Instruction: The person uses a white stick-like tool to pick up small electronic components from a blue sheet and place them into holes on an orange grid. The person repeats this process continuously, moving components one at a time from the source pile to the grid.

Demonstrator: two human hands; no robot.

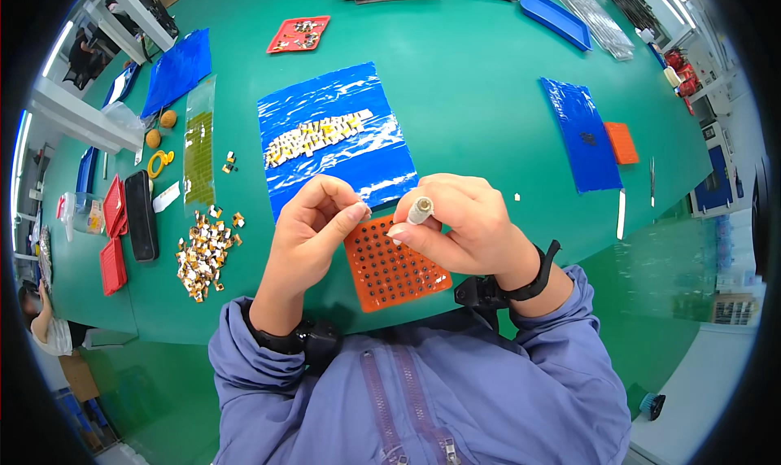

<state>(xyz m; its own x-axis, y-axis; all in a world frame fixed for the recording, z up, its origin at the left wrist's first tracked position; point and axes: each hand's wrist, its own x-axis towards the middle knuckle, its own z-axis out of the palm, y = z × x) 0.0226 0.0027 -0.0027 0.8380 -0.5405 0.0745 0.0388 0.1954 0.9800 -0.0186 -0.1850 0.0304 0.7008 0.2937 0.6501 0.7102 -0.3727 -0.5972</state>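
My right hand point(465, 225) is closed around a slim tool with a pale, wrapped handle point(420, 211), its end pointing up; the working tip is hidden. Thumb and forefinger of my left hand point(313, 225) are pinched together at a small thing I cannot make out. Both hands hover over the far edge of an orange tray point(376, 304) dotted with rows of small dark round parts. Just beyond lies a blue film-covered sheet point(338, 91), bearing rows of small white-and-yellow pieces point(317, 138). Left of my left hand is a loose heap of similar small pieces point(205, 256).
A black case point(141, 218), red trays point(113, 266), yellow scissors or tape ring point(159, 164) and a greenish strip sheet point(199, 156) lie leftward. Farther off sits a red tray of parts point(298, 34). Rightward are another blue sheet point(582, 135), an orange block point(621, 143) and tweezers point(652, 180).
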